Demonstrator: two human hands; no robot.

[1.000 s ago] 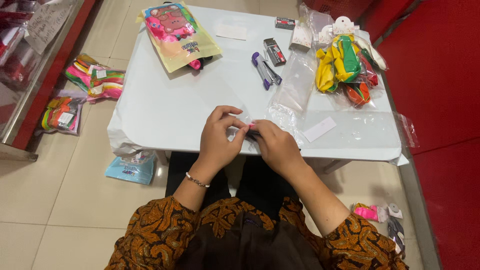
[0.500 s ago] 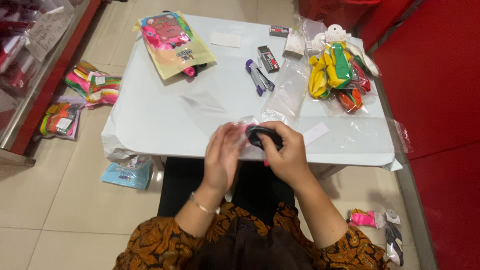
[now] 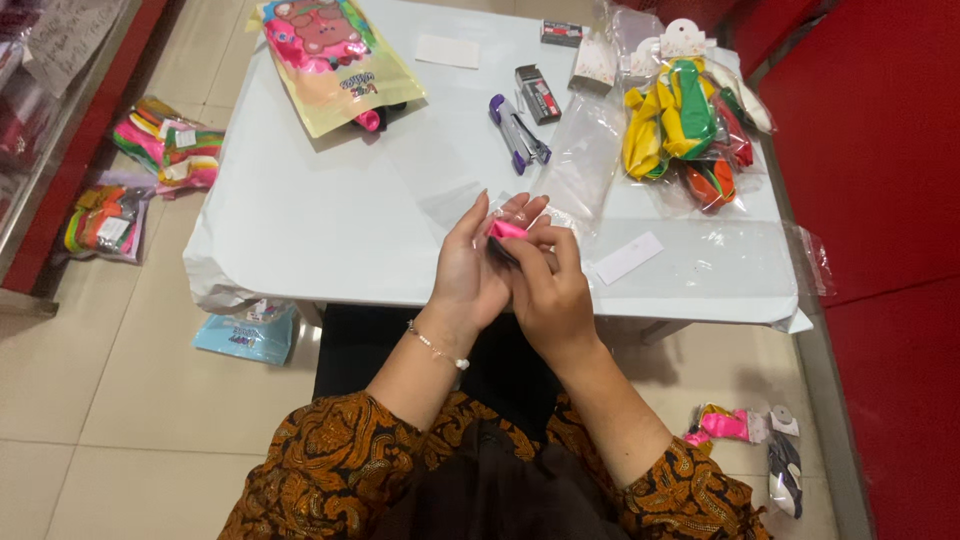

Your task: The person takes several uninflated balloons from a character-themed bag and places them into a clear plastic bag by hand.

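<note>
Both hands, left hand and right hand, pinch a small pink rubber piece, perhaps a balloon, above the white table's near edge; better keep fingertips close.

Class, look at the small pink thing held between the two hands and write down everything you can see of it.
The small pink thing is bright pink, smooth and soft-looking, perhaps rubber like an uninflated balloon, though that is uncertain. Only a short, narrow, slightly folded piece shows; the rest is hidden by fingers. It is held over the near edge of the white table. The left hand cups it from behind, and the right hand pinches it from the front. Something dark shows just beneath it.
</note>
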